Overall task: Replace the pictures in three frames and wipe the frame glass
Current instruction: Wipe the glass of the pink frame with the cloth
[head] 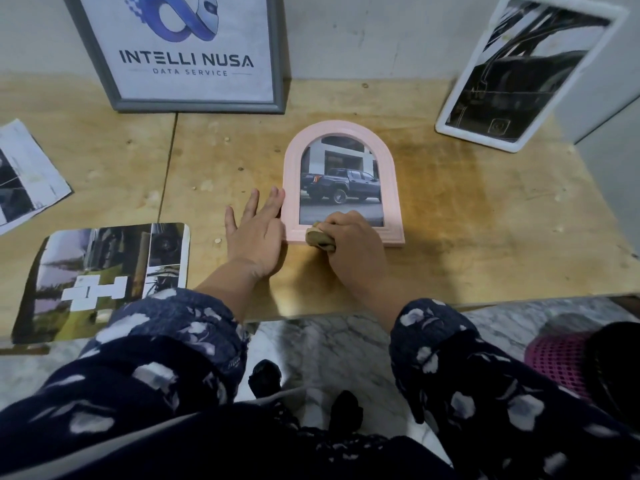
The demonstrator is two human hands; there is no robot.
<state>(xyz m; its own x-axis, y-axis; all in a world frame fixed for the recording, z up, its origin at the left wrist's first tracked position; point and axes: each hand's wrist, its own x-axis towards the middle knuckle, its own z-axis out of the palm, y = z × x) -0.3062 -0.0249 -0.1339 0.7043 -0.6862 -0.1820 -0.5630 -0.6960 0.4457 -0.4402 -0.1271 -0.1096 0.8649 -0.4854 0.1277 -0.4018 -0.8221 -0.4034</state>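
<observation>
Hiding the pink frame's point(343, 183) lower edge: right hand point(356, 245), grip curled around a cloth point(320, 239).

The right hand point(353, 244) hides most of the cloth point(320, 239) and the pink frame's point(343, 183) lower edge. The top edge cuts off the grey frame point(280, 53). The left edge cuts off a loose print point(27, 171).

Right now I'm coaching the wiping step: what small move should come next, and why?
Probably sweep the cloth up the glass. The right hand holds it at the pink frame's bottom edge, the left hand steadies the side, and the glass above lies uncovered.
</observation>
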